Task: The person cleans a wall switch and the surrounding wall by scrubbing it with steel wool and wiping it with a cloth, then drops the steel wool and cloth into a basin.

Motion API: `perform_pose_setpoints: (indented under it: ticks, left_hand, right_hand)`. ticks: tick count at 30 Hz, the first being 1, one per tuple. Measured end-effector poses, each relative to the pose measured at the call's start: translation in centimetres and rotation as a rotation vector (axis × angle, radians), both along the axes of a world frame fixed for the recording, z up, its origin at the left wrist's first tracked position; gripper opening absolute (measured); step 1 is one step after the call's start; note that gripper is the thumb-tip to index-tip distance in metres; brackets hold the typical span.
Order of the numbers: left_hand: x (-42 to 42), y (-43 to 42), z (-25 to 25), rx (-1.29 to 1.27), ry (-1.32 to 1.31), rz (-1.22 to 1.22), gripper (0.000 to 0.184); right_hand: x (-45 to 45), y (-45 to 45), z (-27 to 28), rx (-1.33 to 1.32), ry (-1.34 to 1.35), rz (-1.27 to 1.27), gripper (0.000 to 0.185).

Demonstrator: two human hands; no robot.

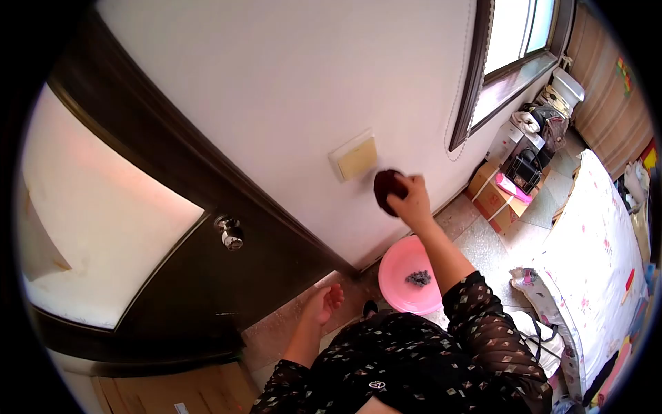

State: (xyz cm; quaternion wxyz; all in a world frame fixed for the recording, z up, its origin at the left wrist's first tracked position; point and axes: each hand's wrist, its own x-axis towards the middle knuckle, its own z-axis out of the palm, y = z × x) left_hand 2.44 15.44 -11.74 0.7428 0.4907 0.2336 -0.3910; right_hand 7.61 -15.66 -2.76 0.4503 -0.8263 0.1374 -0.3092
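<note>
My right hand (412, 201) is closed on a dark red, rounded pad (387, 192), its fingers gripping the right side. Whether the pad is sponge or folded cloth I cannot tell. It is held up near the white wall, just below and right of a cream wall switch (356, 160). Lower down, my left hand (324, 303) hangs in front of the door with loosely curled fingers and nothing visible in it. Below my right forearm, a pink basin (394, 276) on the floor holds a grey, fluffy-looking clump (418, 278).
A dark door (269, 272) with a metal knob (229, 233) is on the left. Boxes (491, 193) and bags line the wall beneath the window (514, 41). A bed with a floral cover (586, 255) stands at the right. A brown cardboard-like panel (172, 393) lies at lower left.
</note>
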Motion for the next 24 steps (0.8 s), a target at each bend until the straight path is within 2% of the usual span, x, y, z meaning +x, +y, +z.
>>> perform_pose_setpoints:
  ticks: [1,2,7,10,11,13,15,19,21,23,24]
  left_hand:
    - [0.2,-0.2,0.0,0.004,-0.003,-0.009,0.024]
    - [0.3,-0.3,0.0,-0.004,-0.017,-0.010,0.024]
    - [0.4,-0.2,0.5,0.010,-0.031,-0.038,0.023]
    - [0.2,-0.1,0.3,0.010,-0.046,-0.052,0.023]
    - [0.0,-0.1,0.3,0.000,-0.043,-0.039,0.023]
    - [-0.2,0.0,0.3,0.003,-0.047,-0.040,0.024]
    - [-0.3,0.2,0.0,0.037,-0.031,-0.045,0.024]
    - [-0.1,0.2,-0.8,0.075,0.032,-0.099,0.024]
    - [0.1,0.0,-1.3,0.086,0.061,-0.143,0.025]
    - [0.6,0.0,-1.9,0.101,0.092,-0.172,0.026]
    - [0.9,-0.1,-2.2,0.114,0.064,-0.201,0.026]
  right_hand:
    - [-0.9,0.6,-0.7,0.017,0.037,0.015,0.045]
    - [-1.4,1.1,-1.2,0.186,0.066,0.014,0.045]
    - [-0.8,0.3,0.1,0.289,-0.069,-0.083,0.046]
    - [0.6,0.0,1.9,0.653,-0.198,0.022,0.037]
    - [0.9,0.8,2.0,0.667,-0.206,0.013,0.037]
    - [1.6,2.7,2.6,1.017,-0.256,0.068,0.035]
    - [2.6,6.4,1.9,0.992,-0.352,-0.084,0.033]
    - [0.2,8.1,3.7,1.205,-0.151,0.276,0.036]
    - [-1.4,8.7,4.3,0.944,0.143,0.344,0.040]
    - [-2.6,9.9,4.5,0.856,0.137,0.506,0.044]
    - [-3.1,9.7,4.7,0.873,0.136,0.500,0.044]
